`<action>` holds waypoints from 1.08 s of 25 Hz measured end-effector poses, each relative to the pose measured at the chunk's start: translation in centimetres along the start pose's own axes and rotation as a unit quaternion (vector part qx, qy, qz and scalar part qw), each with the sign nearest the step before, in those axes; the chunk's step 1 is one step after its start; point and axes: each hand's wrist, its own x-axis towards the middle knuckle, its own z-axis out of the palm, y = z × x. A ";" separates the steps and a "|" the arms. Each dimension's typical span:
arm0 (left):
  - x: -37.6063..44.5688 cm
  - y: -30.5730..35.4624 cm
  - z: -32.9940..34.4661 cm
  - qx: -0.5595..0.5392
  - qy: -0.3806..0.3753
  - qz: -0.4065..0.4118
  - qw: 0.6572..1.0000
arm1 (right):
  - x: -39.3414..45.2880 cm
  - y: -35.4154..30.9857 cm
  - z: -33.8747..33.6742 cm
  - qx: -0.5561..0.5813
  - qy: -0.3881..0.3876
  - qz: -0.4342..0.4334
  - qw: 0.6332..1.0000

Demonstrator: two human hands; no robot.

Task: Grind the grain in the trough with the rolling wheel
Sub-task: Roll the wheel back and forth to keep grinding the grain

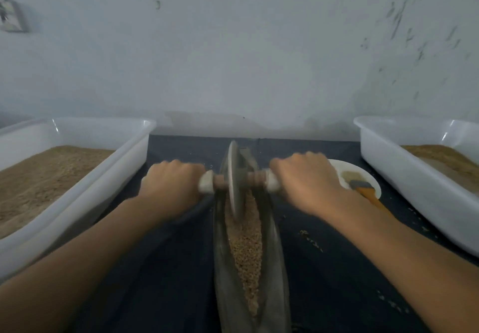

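A white tub [77,177] of brown meal stood at the left of the dark counter [168,268], and a second white tub [414,177] with some meal stood at the right, both against a pale wall [233,47]. Between the right tub and the trough lay a white plate [373,177] holding a brush [363,187] with an orange handle, partly hidden behind the right hand [308,182]. Stray grains lay scattered on the counter right of the trough. The trough [274,268], long, narrow and metal, ran down the middle of the counter away from the person, with grain [246,249] filling its groove. The wheel [234,177] stood upright on edge in the far part of the trough, its rim down in the grain. Its axle stuck out to both sides; the left hand [172,185] was clenched round the left handle and the right hand round the right one, knuckles up. Both forearms reached forward, one on each side of the trough, blurred.
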 end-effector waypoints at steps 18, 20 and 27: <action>-0.3 1.3 -1.5 0.079 0.016 0.019 0.997 | -1.5 0.3 2.2 0.044 0.003 0.018 0.999; -5.1 1.5 -2.2 0.064 0.044 0.084 0.993 | -6.1 -0.4 0.3 0.033 0.033 -0.047 0.998; -4.9 2.2 -2.9 0.117 0.048 0.090 0.988 | -6.1 -0.1 0.8 0.061 -0.043 0.015 0.997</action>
